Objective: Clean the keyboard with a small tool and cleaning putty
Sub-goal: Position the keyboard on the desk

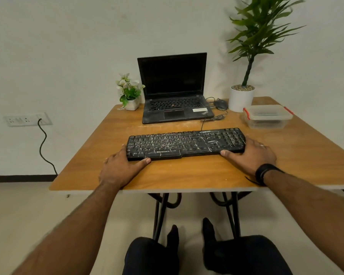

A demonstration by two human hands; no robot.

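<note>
Plainly the risks come first: the keyboard [186, 143] lies near the front of the tabletop [87, 155], and its cable runs back toward the laptop [174, 90]; a hard pull toward the person could, I judge, drag that cable taut, tug whatever it is plugged into, or bring the keyboard over the front edge. The pale smears on the keys suggest loose dirt that may scatter if the board is tipped sharply. No small tool or putty can be seen; they may be in the lidded plastic container [267, 116] at the far right, though its contents cannot be made out. The left hand [120, 167] grips the keyboard's left end, thumb along the front edge and fingers curled round the side. The right hand [250, 155] holds the right end likewise, thumb at the front and fingers over the end.
</note>
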